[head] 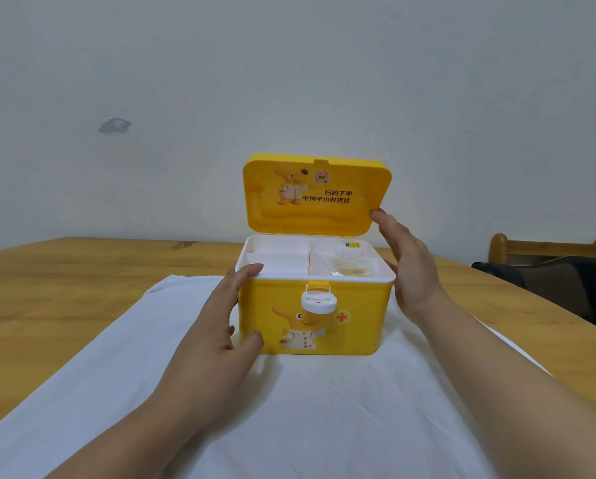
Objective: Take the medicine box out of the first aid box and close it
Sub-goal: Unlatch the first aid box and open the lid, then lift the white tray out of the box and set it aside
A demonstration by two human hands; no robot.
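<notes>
A yellow first aid box (355,326) with a cartoon figure and a red cross stands on a white cloth. Its lid (315,195) is raised upright at the back. Inside sits a white divided tray (277,259). A small white medicine box (351,249) with a yellow and blue label lies in the back right compartment, and a clear packet (353,269) in the front right one. My left hand (225,316) rests against the box's left front corner, thumb on the front face. My right hand (405,261) is beside the right wall, fingertips touching the lid's lower right edge.
The white cloth (289,409) covers the middle of a wooden table (65,271). A wooden chair with a dark cushion (562,271) stands at the right. A plain wall is behind the table.
</notes>
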